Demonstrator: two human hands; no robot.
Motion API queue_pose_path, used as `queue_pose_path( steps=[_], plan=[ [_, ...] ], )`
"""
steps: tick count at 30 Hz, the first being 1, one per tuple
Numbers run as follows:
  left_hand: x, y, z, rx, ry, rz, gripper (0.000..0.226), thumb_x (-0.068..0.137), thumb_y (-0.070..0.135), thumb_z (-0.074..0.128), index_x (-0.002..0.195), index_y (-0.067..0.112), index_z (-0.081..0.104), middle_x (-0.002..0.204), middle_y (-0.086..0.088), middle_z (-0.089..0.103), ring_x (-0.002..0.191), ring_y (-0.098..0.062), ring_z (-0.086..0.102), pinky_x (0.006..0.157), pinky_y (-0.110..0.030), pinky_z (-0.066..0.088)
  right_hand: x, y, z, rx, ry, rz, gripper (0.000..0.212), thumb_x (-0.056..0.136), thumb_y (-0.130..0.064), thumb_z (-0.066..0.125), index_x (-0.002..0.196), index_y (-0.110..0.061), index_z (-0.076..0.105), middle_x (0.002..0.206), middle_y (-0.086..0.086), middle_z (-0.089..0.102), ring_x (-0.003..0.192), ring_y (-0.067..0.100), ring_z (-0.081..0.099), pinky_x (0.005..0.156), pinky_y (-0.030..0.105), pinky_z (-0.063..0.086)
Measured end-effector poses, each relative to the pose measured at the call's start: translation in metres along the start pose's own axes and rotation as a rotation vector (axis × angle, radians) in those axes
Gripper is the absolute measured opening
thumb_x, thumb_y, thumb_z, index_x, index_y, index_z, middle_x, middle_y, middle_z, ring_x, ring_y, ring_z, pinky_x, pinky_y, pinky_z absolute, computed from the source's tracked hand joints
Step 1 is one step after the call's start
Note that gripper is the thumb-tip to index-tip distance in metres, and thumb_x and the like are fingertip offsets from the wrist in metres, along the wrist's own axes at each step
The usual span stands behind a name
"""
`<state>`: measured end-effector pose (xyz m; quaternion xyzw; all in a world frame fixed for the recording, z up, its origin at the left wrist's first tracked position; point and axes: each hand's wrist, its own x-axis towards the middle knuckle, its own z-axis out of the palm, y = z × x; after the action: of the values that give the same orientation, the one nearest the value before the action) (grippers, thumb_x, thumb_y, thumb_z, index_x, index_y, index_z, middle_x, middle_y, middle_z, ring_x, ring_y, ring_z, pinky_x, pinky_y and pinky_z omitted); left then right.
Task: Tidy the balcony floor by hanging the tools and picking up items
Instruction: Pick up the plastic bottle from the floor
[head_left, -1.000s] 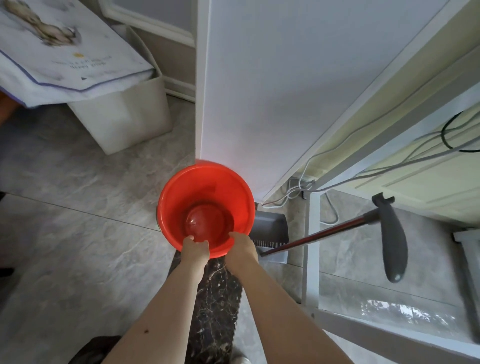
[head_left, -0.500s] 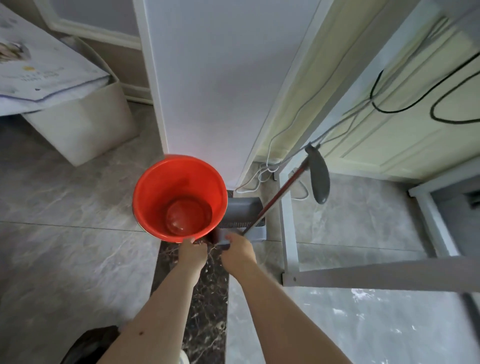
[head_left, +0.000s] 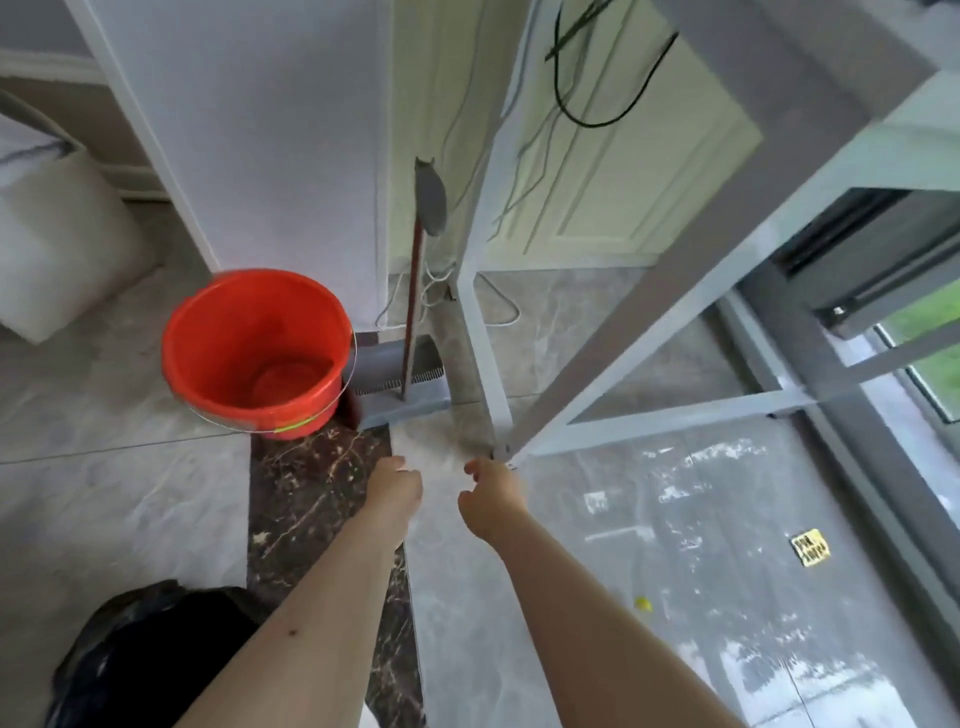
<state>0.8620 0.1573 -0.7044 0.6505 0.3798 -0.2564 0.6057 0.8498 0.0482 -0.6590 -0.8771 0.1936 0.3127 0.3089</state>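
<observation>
1. Far left: a white bin (head_left: 57, 244) stands on the grey tile floor (head_left: 104, 519), with something pale lying over its top – the edge of the view cuts it off.
2. Near left, bottom corner: a black plastic bag (head_left: 140, 654), crumpled, beside the person's left forearm.
3. Left of centre: the red bucket (head_left: 249, 348) stands upright on the floor against the foot of the white wall panel (head_left: 270, 130). Its wire handle (head_left: 291, 423) hangs down over the near rim. Nothing can be seen inside it.
4. Centre, just right of the bucket and touching or almost touching it: the grey dustpan (head_left: 400, 384), mouth facing near, with a comb edge. Its dark red shaft (head_left: 414, 291) rises upright to a grey grip (head_left: 431, 200), in the corner between the wall panel and the white frame leg (head_left: 480, 343).
5. Centre, near: left hand (head_left: 397, 486) over the seam of the dark marble strip (head_left: 306, 488) – fingers loosely bent, holding nothing, well short of bucket and dustpan.
6. Just right of it: right hand (head_left: 491, 499), fingers loosely curled, empty, its fingertips close to the foot of the frame leg; contact cannot be told.
7. Right: pale cupboard door (head_left: 639, 171) with black cable (head_left: 597, 122) and thin white cords hanging down.
8. Near right, on the floor: small yellow-green scrap (head_left: 643, 603) and a yellow label (head_left: 810, 546); sliding window track (head_left: 852, 426) at far right.
</observation>
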Motion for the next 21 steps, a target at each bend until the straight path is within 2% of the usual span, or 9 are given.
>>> queue_pose_path(
  steps=[3,9,10,12,13,15,16,18,21],
  plan=[
    [-0.023,-0.018,0.03,0.098,-0.028,0.012,0.048,0.093,0.004,0.042,0.141,0.009,0.04,0.143,-0.014,0.043,0.126,-0.035,0.047,0.105,-0.04,0.045,-0.018,0.046,-0.011,0.046,0.035,0.045,0.048,0.092,-0.002,0.045,0.139,-0.013,0.045,0.144,0.007,0.045,0.125,0.026,0.051,0.099,0.032,0.048],
    [-0.06,-0.062,0.089,0.312,-0.086,0.065,0.046,0.093,0.009,0.043,0.139,0.009,0.043,0.141,-0.012,0.045,0.124,-0.032,0.049,0.101,-0.034,0.044,-0.052,0.129,-0.021,0.108,0.091,0.129,0.048,0.089,-0.002,0.046,0.137,-0.011,0.048,0.14,0.009,0.049,0.125,0.025,0.052,0.098,0.028,0.044],
    [-0.066,-0.069,0.098,0.338,-0.103,0.074,0.037,0.092,0.007,0.044,0.129,0.007,0.051,0.134,-0.011,0.05,0.117,-0.031,0.052,0.094,-0.031,0.044,-0.056,0.14,-0.022,0.121,0.094,0.144,0.048,0.089,-0.002,0.047,0.137,-0.011,0.048,0.14,0.009,0.05,0.125,0.025,0.052,0.099,0.028,0.044],
    [-0.08,-0.082,0.122,0.387,-0.153,0.088,0.017,0.09,0.004,0.044,0.092,0.008,0.06,0.115,-0.009,0.052,0.098,-0.028,0.053,0.081,-0.028,0.042,-0.068,0.172,-0.027,0.165,0.117,0.185,0.049,0.088,-0.003,0.047,0.136,-0.011,0.048,0.14,0.008,0.05,0.125,0.025,0.052,0.099,0.027,0.044],
    [-0.087,-0.088,0.134,0.412,-0.175,0.094,0.016,0.09,0.003,0.044,0.089,0.005,0.06,0.114,-0.009,0.052,0.099,-0.029,0.053,0.081,-0.028,0.042,-0.074,0.187,-0.03,0.191,0.133,0.204,0.048,0.088,-0.003,0.047,0.136,-0.012,0.048,0.139,0.008,0.05,0.125,0.025,0.052,0.098,0.027,0.043],
    [-0.094,-0.1,0.153,0.457,-0.194,0.104,0.03,0.089,0.003,0.045,0.115,-0.001,0.058,0.123,-0.013,0.055,0.113,-0.033,0.054,0.09,-0.032,0.046,-0.085,0.21,-0.035,0.232,0.16,0.237,0.048,0.088,-0.005,0.047,0.135,-0.013,0.049,0.138,0.009,0.052,0.125,0.025,0.052,0.099,0.027,0.042],
    [-0.099,-0.104,0.16,0.476,-0.203,0.113,0.032,0.088,0.003,0.045,0.118,0.0,0.058,0.119,-0.015,0.056,0.112,-0.032,0.055,0.09,-0.032,0.047,-0.09,0.22,-0.037,0.242,0.176,0.256,0.048,0.088,-0.005,0.047,0.135,-0.014,0.049,0.138,0.008,0.052,0.126,0.024,0.052,0.1,0.026,0.041],
    [-0.113,-0.114,0.183,0.524,-0.261,0.137,0.022,0.087,0.003,0.044,0.102,0.004,0.061,0.101,-0.015,0.055,0.095,-0.025,0.055,0.078,-0.029,0.043,-0.102,0.246,-0.045,0.286,0.213,0.298,0.048,0.089,-0.006,0.048,0.136,-0.014,0.049,0.138,0.008,0.052,0.127,0.024,0.051,0.1,0.027,0.04],
    [-0.132,-0.127,0.216,0.585,-0.299,0.128,0.022,0.087,0.001,0.044,0.07,0.012,0.053,0.094,-0.015,0.051,0.084,-0.022,0.047,0.073,-0.029,0.039,-0.116,0.282,-0.055,0.343,0.236,0.328,0.048,0.089,-0.006,0.048,0.136,-0.011,0.049,0.138,0.01,0.052,0.126,0.026,0.052,0.096,0.027,0.043]
  ],
)
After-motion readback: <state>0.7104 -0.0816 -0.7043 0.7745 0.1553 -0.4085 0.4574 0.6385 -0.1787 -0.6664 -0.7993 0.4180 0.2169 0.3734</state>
